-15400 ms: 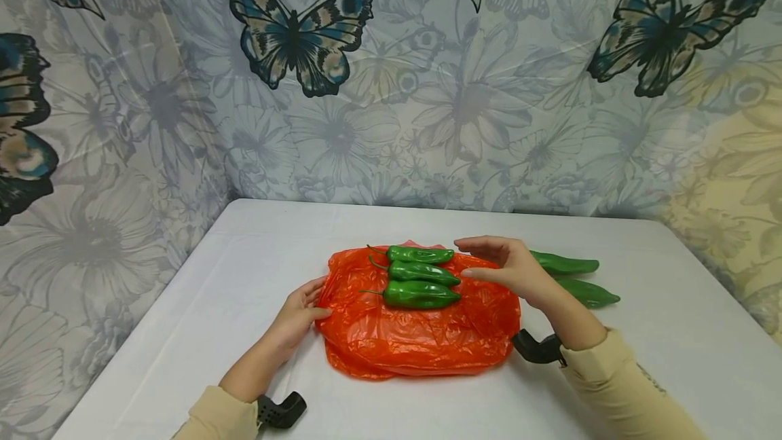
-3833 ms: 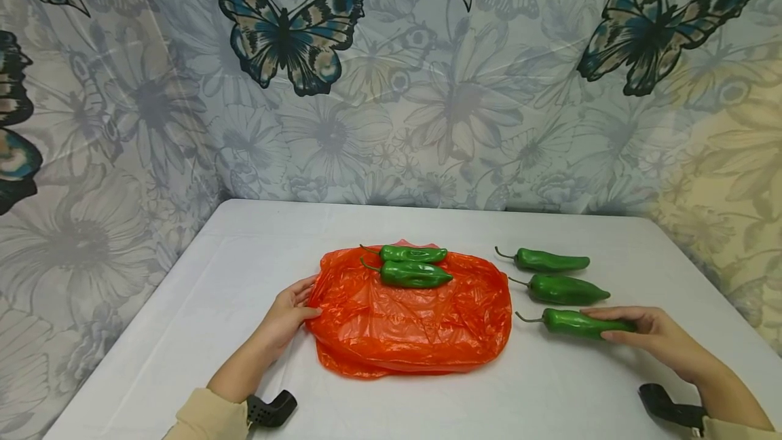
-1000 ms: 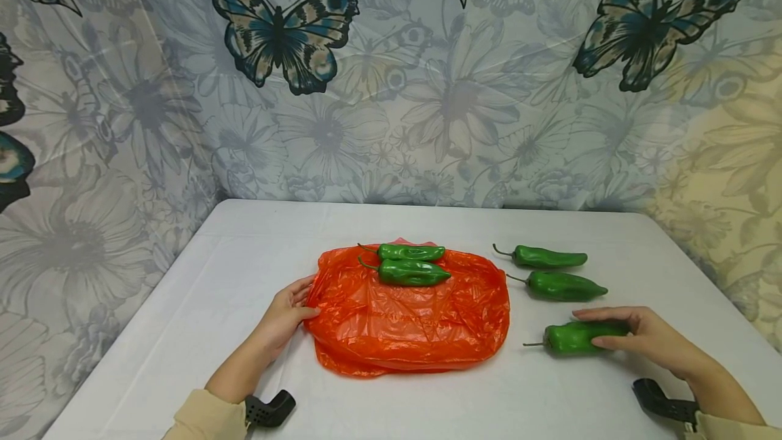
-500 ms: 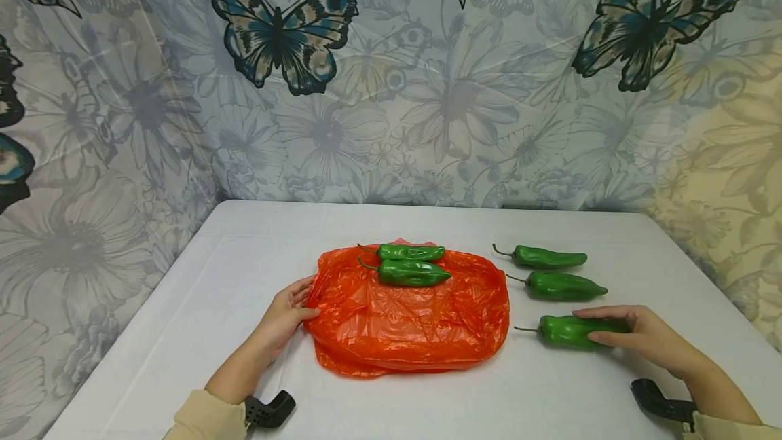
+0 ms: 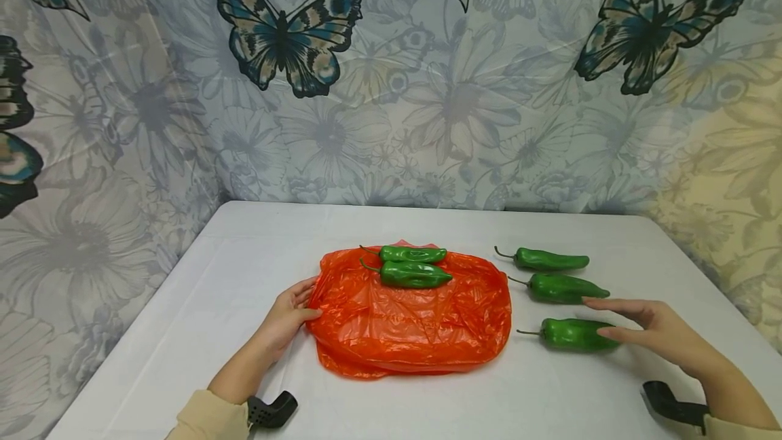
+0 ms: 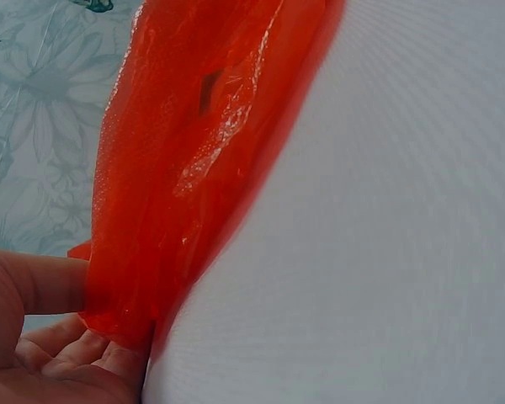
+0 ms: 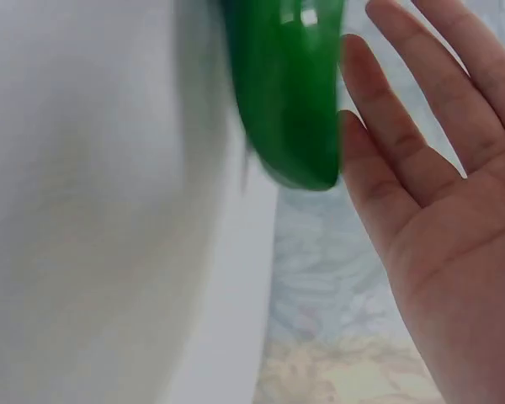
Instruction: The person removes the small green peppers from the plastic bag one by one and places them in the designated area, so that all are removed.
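My left hand (image 5: 286, 318) pinches the left edge of an orange-red plastic bag (image 5: 415, 331), which lies flat; the left wrist view shows the thumb (image 6: 55, 284) against the bag's folded edge with the other fingers beneath. On the bag's far part lie two green peppers, a rear one (image 5: 414, 254) and a front one (image 5: 415, 275). To the right, the nearest loose green pepper (image 5: 571, 335) lies with its stem to the left. My right hand (image 5: 662, 331) is spread around its tip, fingers straight and parted; in the right wrist view the palm faces the pepper (image 7: 295, 93).
Two more green peppers, one at the back (image 5: 550, 259) and one in the middle (image 5: 562, 288), lie in a column to the right of the bag. Everything rests on a white-covered table (image 5: 391, 406). A butterfly-patterned cloth (image 5: 464, 121) hangs behind and at the left.
Since 15.4 s ago a third pepper has left the bag for the right-hand column. In the last half second my right hand has loosened from that pepper and spread its fingers. The left hand stays put.
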